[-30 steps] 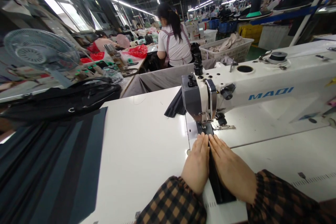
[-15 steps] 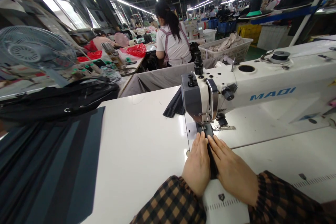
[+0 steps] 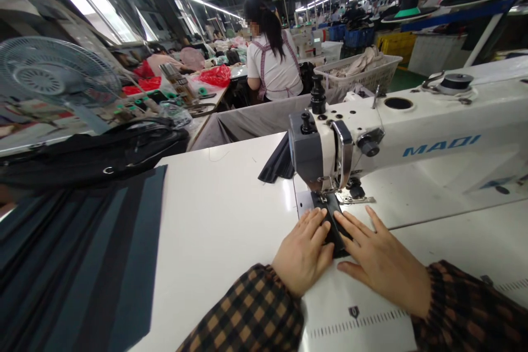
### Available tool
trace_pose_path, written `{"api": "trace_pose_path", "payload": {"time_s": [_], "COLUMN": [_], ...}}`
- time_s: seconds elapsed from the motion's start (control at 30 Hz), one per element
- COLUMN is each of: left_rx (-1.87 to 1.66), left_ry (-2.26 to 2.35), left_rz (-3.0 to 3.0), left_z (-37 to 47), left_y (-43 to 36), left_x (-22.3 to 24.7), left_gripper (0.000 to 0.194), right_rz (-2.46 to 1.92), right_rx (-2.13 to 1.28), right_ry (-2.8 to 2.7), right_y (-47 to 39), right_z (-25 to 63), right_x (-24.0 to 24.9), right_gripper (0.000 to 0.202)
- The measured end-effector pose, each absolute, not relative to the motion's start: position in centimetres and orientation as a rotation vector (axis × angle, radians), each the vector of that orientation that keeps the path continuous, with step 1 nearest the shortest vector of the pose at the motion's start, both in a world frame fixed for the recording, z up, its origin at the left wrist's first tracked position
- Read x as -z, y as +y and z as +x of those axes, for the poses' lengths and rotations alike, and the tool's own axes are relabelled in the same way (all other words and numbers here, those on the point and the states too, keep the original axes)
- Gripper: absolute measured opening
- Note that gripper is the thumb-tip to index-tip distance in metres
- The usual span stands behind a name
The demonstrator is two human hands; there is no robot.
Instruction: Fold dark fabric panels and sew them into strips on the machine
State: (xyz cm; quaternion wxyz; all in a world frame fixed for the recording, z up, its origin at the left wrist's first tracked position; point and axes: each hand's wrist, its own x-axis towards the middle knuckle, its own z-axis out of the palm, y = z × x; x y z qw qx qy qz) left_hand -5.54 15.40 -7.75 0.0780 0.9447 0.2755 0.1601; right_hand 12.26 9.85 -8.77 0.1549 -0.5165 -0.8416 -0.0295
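A narrow strip of dark fabric (image 3: 335,231) lies under the presser foot of the white sewing machine (image 3: 449,113). My left hand (image 3: 304,250) rests on the strip's left side, palm down, fingers stretched toward the foot. From the right, my right hand (image 3: 381,261) touches the strip with its fingertips, its fingers spread and flat. Part of the strip is covered by the fingers. Beyond the machine head, a bundle of dark sewn strips (image 3: 276,162) sticks out on the white table (image 3: 218,231).
Stacked dark fabric panels (image 3: 103,264) cover the table's left side, with a black bag (image 3: 94,157) behind them. A fan (image 3: 45,77) stands at the far left. A co-worker (image 3: 274,60) sits ahead, beside a white basket (image 3: 358,74) of cloth.
Both hands have moved apart, the right one shifting right with its fingers spreading. The strip's near end has moved away from me, toward the presser foot. The view has shifted slightly.
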Motion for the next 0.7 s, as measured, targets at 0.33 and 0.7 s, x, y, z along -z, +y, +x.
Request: {"api": "trace_pose_path", "payload": {"time_s": [0.33, 0.7], "left_rx": [-0.681, -0.526], "left_ry": [0.908, 0.788], "left_rz": [2.637, 2.926], "left_z": [-4.8, -4.7], "left_y": [13.5, 13.3], "left_x": [8.3, 7.7], "left_gripper": [0.022, 0.015], "right_rz": [-1.372, -1.194], "right_rx": [-0.043, 0.052], "right_ry": [-2.335, -2.427], "right_y": [9.1, 9.2], "right_z": [12.7, 13.9], "right_x": [8.2, 9.0], "right_gripper": [0.023, 0.022]}}
